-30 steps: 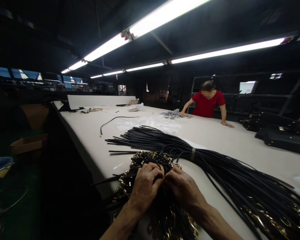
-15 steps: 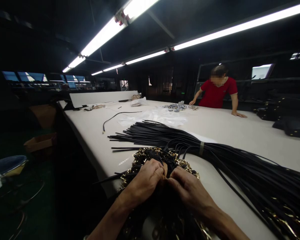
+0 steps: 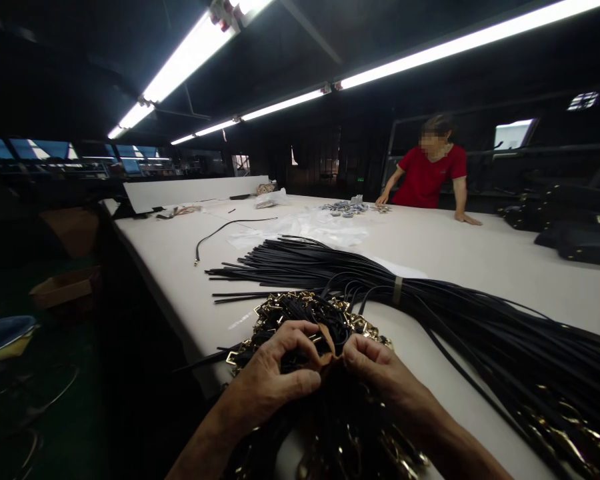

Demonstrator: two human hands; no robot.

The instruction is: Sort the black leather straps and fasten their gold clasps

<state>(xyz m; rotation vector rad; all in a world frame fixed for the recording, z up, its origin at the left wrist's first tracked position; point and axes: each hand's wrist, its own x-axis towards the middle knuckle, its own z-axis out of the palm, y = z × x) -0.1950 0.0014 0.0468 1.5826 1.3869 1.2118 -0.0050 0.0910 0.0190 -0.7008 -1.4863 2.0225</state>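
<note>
A brown strip, perhaps paper or tape, is wrapped around a bundle of black straps with gold buckles at the near edge of the table. My right hand pinches the strip from the right side. On the other side, my left hand has its thumb and fingers apart, the fingertips close to the strip or touching it. Below my hands hang more straps and gold metal parts, partly in shadow. Behind lies a long bundle of black straps, held by a pale band.
Across the white table a person in a red shirt leans by a pile of small parts. A single black strap and clear plastic sheeting lie mid-table. Black bags sit far right; a stool stands left.
My left thumb and fingers have parted from their grip at the brown strip, while my right hand keeps its pinch. The view has shifted slightly to the right.
</note>
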